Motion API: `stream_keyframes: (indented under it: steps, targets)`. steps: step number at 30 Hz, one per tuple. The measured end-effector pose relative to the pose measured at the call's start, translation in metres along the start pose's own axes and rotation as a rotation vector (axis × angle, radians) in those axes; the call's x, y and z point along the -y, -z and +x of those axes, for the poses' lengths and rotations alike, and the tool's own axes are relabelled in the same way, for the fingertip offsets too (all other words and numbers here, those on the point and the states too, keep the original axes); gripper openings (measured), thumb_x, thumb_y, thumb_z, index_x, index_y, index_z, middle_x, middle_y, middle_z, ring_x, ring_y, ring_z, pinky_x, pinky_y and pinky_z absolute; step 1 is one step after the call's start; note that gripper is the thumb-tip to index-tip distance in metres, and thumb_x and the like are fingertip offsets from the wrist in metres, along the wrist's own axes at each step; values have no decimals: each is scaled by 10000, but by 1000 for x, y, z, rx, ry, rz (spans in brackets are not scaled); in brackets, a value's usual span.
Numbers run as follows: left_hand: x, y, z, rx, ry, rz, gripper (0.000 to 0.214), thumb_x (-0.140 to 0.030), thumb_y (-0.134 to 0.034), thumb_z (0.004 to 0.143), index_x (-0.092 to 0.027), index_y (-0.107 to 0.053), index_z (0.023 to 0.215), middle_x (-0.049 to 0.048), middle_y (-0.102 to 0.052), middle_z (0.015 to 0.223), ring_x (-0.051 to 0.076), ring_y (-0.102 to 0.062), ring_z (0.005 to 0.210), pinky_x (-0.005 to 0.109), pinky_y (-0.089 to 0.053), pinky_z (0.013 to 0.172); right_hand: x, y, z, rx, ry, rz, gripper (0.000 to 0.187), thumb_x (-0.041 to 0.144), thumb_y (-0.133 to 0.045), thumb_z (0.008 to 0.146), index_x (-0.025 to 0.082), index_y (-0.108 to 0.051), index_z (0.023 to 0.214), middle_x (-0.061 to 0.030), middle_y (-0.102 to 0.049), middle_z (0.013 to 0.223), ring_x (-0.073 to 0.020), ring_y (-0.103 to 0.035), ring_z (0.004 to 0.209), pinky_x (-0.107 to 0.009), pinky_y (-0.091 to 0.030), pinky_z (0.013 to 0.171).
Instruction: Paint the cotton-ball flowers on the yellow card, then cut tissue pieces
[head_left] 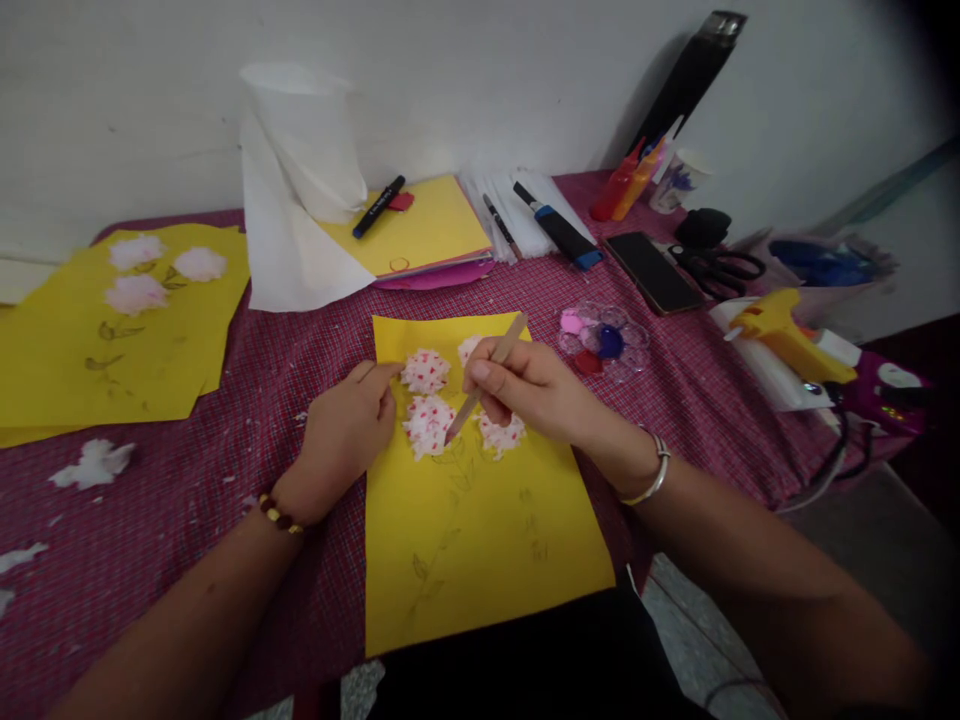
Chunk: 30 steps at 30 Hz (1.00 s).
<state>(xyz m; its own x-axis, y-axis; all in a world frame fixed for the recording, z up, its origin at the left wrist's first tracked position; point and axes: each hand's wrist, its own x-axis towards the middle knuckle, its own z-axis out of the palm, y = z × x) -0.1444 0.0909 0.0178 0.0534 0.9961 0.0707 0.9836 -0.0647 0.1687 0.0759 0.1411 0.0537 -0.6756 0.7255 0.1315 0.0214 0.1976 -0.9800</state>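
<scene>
A yellow sheet of paper [480,530] lies in front of me on the red checked tablecloth [187,500], with pencilled stems and several white tissue flowers [426,424] dotted red. My right hand [525,390] is closed round a thin paintbrush [487,375], whose tip touches the lower left flower. My left hand [346,432] rests on the paper's left edge, fingers loosely curled, the forefinger pointing at the upper flower [424,370].
A paint palette [604,340] sits right of the paper. Further right lie a yellow glue gun [787,335], scissors [716,265] and a phone [652,272]. Behind are a paper towel roll [300,140], coloured paper stack [409,230] and markers. Another flowered yellow sheet [112,320] lies left.
</scene>
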Motion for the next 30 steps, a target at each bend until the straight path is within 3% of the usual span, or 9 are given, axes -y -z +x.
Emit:
stream_keyframes:
  steps: [5, 9, 18, 25, 30]
  targets:
    - [0, 1, 0, 14, 3, -3, 402, -215, -378, 914, -183, -594, 1252, 99, -664, 1116, 229, -668, 893, 338, -520, 730, -3, -9, 1, 79, -18, -133, 328, 392, -461, 956, 166, -500, 721, 38, -495, 569, -71, -448, 499, -209, -344, 494]
    - [0, 0, 0, 7, -1, 4, 414, -217, -372, 915, -179, -577, 1272, 108, -653, 1169, 234, -663, 936, 347, -528, 767, -7, -10, 2, 48, 45, -214, 320, 385, -466, 959, 158, -538, 744, 23, -527, 620, -80, -470, 563, -221, -353, 549]
    - [0, 1, 0, 9, -6, 1, 419, -211, -362, 912, -179, -584, 1265, 110, -657, 1144, 236, -661, 946, 350, -536, 771, -4, -1, -1, -4, 31, -43, 323, 433, -466, 957, 164, -534, 790, 54, -477, 550, -67, -420, 467, -206, -319, 465]
    - [0, 0, 1, 12, 10, 23, 406, -217, -367, 916, -209, -580, 1261, 90, -656, 1152, 217, -655, 940, 323, -521, 761, 1, -4, -2, 180, 125, -241, 380, 395, -446, 972, 164, -560, 693, -14, -591, 687, -100, -532, 636, -230, -389, 599]
    - [0, 1, 0, 9, 7, 15, 405, -213, -369, 918, -209, -583, 1262, 93, -660, 1140, 216, -657, 935, 321, -519, 765, -8, -6, 2, 87, 160, -230, 400, 426, -448, 969, 166, -556, 685, -22, -611, 726, -105, -557, 673, -241, -414, 658]
